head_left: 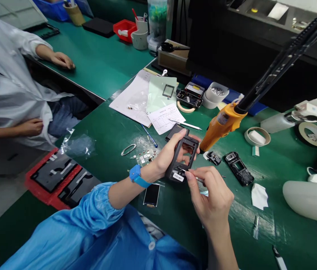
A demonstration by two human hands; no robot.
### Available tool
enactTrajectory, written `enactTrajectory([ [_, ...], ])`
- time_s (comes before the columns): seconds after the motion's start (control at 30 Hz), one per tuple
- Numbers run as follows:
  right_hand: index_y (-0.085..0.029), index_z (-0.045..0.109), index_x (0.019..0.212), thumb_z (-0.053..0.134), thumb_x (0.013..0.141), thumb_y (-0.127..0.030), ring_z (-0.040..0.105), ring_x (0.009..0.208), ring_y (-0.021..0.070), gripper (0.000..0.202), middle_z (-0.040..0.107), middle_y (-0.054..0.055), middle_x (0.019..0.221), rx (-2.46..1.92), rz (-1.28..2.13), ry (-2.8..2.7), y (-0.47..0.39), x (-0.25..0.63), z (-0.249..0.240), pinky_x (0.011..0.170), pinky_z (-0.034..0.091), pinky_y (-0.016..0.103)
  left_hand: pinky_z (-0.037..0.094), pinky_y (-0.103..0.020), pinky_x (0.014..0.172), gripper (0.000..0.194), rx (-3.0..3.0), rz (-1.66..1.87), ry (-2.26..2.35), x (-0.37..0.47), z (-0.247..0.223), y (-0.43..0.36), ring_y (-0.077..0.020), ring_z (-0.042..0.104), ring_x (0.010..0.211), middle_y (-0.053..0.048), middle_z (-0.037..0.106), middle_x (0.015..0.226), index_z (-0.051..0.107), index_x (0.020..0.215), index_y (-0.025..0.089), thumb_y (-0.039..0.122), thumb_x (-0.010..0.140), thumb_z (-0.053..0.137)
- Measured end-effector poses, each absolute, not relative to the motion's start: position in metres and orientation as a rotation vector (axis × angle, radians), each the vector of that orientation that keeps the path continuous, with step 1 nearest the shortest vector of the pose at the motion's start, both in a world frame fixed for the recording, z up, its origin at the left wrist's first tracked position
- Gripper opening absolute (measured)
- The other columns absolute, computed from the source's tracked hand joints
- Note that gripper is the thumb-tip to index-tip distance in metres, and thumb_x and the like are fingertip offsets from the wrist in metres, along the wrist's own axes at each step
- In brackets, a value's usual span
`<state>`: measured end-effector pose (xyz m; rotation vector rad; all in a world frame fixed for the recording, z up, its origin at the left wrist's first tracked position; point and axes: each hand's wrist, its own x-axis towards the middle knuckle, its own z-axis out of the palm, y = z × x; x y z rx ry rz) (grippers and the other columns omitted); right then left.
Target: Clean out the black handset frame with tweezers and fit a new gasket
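My left hand (pixel 167 154), with a blue band at the wrist, is wrapped round a black device housing (pixel 174 165) that has a rectangular window and a white label. Through the window some of my left fingers show. My right hand (pixel 213 191) pinches a thin metal tool, seemingly tweezers (pixel 185 171), its tip at the housing just above the label. Beyond the housing lies another dark device part (pixel 172 131). A circuit board (pixel 146 156) rests left of my left hand, and a small display screen (pixel 151 195) lies below my left wrist.
An orange electric screwdriver (pixel 217 125) hangs just right of the housing. Black housing parts (pixel 239 168) lie to the right. Papers (pixel 165 118) and a cup of screws (pixel 216 93) are behind. A red tray (pixel 54 187) stands left, where a co-worker (pixel 12 86) sits.
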<state>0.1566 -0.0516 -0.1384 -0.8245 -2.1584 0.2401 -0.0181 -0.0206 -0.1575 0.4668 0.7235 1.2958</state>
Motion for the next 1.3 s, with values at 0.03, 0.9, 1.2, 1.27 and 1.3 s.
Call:
enactTrajectory([
  [0.03,-0.023,0.065,0.101,0.069,0.113,-0.018,0.069,0.076,0.0142,0.014,0.075,0.002,0.088,-0.825,0.241,-2.159,-0.0515,0.1564,-0.1387,0.069,0.052,0.027,0.051,-0.023,0.051,0.062,0.458,1.292,0.722,-0.0176,-0.1583,-0.0209,-0.0149,0.066,0.062,-0.004,0.072,0.082,0.074,0.102,0.019,0.079,0.088,0.077],
  [0.9,-0.023,0.065,0.102,0.074,0.112,-0.017,0.07,0.071,0.0113,0.015,0.076,0.001,0.088,-0.896,0.252,-1.998,-0.0565,0.1527,-0.1389,0.056,0.046,0.024,0.053,-0.021,0.057,0.066,0.435,1.158,0.557,-0.0176,-0.1625,-0.0202,-0.0165,0.067,0.073,-0.009,0.075,0.092,0.078,0.102,0.015,0.079,0.085,0.08],
  [1.2,-0.022,0.066,0.1,0.076,0.111,-0.018,0.074,0.074,0.011,0.015,0.079,0.001,0.088,-0.825,0.121,-2.142,-0.0542,0.1524,-0.1363,0.064,0.052,0.022,0.05,-0.022,0.055,0.061,0.408,1.128,0.534,-0.0204,-0.1634,-0.0206,-0.0172,0.068,0.07,-0.007,0.074,0.087,0.078,0.115,0.013,0.07,0.098,0.07],
  [1.27,-0.022,0.066,0.1,0.076,0.111,-0.018,0.074,0.074,0.011,0.015,0.079,0.001,0.089,-0.822,0.111,-2.147,-0.0545,0.1527,-0.1354,0.065,0.052,0.022,0.051,-0.022,0.054,0.06,0.405,1.127,0.539,-0.0199,-0.1627,-0.0211,-0.0172,0.069,0.07,-0.006,0.073,0.086,0.078,0.113,0.013,0.07,0.097,0.073],
  [1.3,-0.021,0.066,0.1,0.077,0.11,-0.017,0.074,0.074,0.0111,0.015,0.079,0.0,0.089,-0.823,0.106,-2.146,-0.0547,0.1528,-0.1349,0.066,0.052,0.022,0.051,-0.022,0.054,0.06,0.406,1.13,0.54,-0.0195,-0.1625,-0.0213,-0.0169,0.069,0.07,-0.006,0.073,0.086,0.078,0.111,0.013,0.07,0.095,0.075],
])
